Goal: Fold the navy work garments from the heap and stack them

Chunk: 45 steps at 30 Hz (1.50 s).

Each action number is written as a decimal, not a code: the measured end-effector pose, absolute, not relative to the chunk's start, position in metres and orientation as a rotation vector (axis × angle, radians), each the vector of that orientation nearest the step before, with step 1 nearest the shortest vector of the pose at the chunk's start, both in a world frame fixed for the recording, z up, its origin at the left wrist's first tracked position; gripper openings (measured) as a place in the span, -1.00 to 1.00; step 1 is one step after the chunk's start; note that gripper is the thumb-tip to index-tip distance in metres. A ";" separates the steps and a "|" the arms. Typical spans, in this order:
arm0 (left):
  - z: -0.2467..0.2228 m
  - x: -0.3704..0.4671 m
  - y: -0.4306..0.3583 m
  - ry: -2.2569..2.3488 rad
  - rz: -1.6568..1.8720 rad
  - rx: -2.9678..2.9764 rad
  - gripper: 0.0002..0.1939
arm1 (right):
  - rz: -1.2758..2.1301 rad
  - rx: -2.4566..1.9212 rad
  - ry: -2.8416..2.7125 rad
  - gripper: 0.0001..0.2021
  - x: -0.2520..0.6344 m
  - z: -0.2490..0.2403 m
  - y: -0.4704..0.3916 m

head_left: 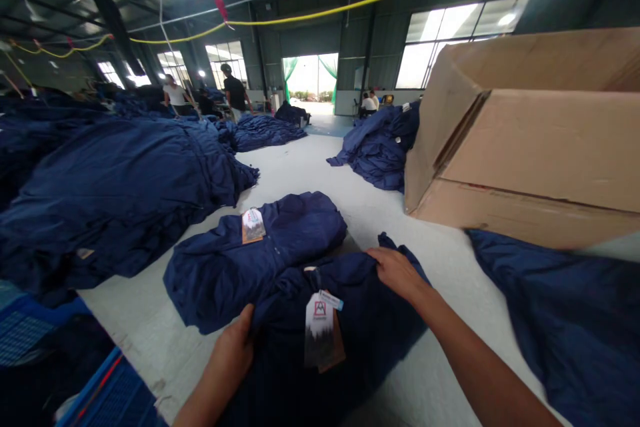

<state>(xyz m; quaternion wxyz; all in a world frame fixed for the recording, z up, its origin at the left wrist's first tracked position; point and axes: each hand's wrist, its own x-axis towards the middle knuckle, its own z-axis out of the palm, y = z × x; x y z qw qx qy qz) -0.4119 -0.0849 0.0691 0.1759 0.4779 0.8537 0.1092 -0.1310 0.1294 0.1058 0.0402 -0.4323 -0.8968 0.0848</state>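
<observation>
Between my hands a navy jacket (280, 360) hangs over the near part of the table, with paper hang tags (319, 330) at its collar. My left hand (233, 347) is closed on its left side, thumb on top. Higher up, my right hand (395, 270) grips the cloth on the right side, fingers bent over it. Just beyond lies a folded navy garment (300, 223) in a rounded bundle, carrying its own tag (253, 225). The lower part of the held jacket is dark, and some fingertips are hidden by cloth.
A large cardboard box (540, 147) stands on the pale table (295, 163) at right, navy cloth (565, 313) before it. Navy garment piles (125, 180) line the left; another pile (383, 147) sits beside the box. Blue crates (120, 393) are below left. Several people are farther back.
</observation>
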 end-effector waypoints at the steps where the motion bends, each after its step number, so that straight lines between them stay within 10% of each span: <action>1: 0.086 -0.427 -0.084 2.451 0.334 1.320 -0.57 | 0.226 -1.283 -2.745 -0.50 -0.149 0.116 0.137; 9: 0.181 -0.547 -0.038 2.783 0.086 1.086 -0.62 | -0.174 -1.114 -2.681 -0.65 -0.306 0.174 0.201; 17: 0.137 -0.523 0.031 3.072 0.159 1.335 -0.47 | 0.000 -1.354 -2.608 -0.59 -0.411 0.143 0.238; 28: 0.036 -0.489 0.058 2.855 0.144 1.495 -0.43 | 0.191 -1.593 -2.694 -0.45 -0.341 0.047 0.212; 45: 0.011 -0.361 0.056 2.321 0.534 2.168 -0.51 | 0.223 -1.265 -2.714 -0.51 -0.239 0.023 0.178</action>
